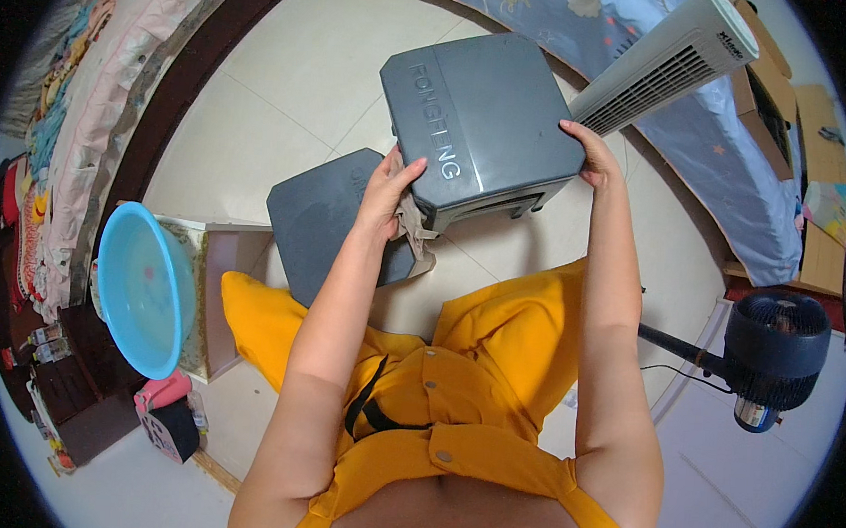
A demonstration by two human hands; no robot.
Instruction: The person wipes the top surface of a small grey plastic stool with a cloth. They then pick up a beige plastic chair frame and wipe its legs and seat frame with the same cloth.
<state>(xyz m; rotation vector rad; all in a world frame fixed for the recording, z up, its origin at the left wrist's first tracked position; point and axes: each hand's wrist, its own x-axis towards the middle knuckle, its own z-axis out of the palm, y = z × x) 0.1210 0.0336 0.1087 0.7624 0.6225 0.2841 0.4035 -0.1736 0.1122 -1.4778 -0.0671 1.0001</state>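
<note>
A grey plastic stool (500,112) with raised lettering on its top is held up between both hands. My left hand (392,192) grips its near left corner, thumb on the top, with a crumpled greyish-brown cloth (415,228) pinched against the side. At the right edge, my right hand (592,152) holds the stool with fingertips on the top's rim. Below and to the left, a second grey stool (315,220) stands on the tiled floor, partly hidden by my left hand and forearm. The undersides of both stools are mostly out of sight.
A blue basin (146,287) of water rests on a small white cabinet (227,291) at the left. A white tower fan (669,66) stands behind the held stool, beside a bed with a blue-grey cover (724,178). A dark fan (777,350) is at the right, a pink hairdryer (164,392) lower left.
</note>
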